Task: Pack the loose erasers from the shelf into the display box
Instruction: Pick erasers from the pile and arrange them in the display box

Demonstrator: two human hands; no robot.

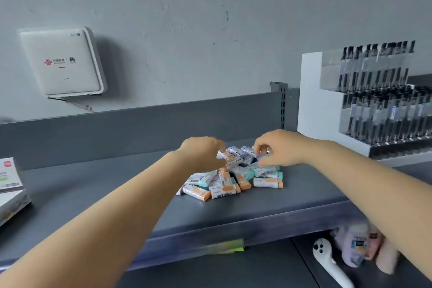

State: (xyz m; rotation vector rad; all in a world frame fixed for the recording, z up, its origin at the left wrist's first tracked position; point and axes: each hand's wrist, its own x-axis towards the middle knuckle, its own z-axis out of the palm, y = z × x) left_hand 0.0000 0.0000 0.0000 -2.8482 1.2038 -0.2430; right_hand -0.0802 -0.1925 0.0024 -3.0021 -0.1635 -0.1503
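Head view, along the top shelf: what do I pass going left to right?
Box at the left edge → left hand on the eraser pile → pile of loose erasers → right hand on the same pile → white pen display stand.

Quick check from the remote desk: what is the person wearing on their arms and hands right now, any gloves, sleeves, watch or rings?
Nothing shows on either one. The left hand and right hand are bare, with no gloves, and both forearms are uncovered up to the frame edge, so no sleeves appear. No watch, wristband or cable shows at either wrist. The fingers are too blurred to rule out a thin ring.
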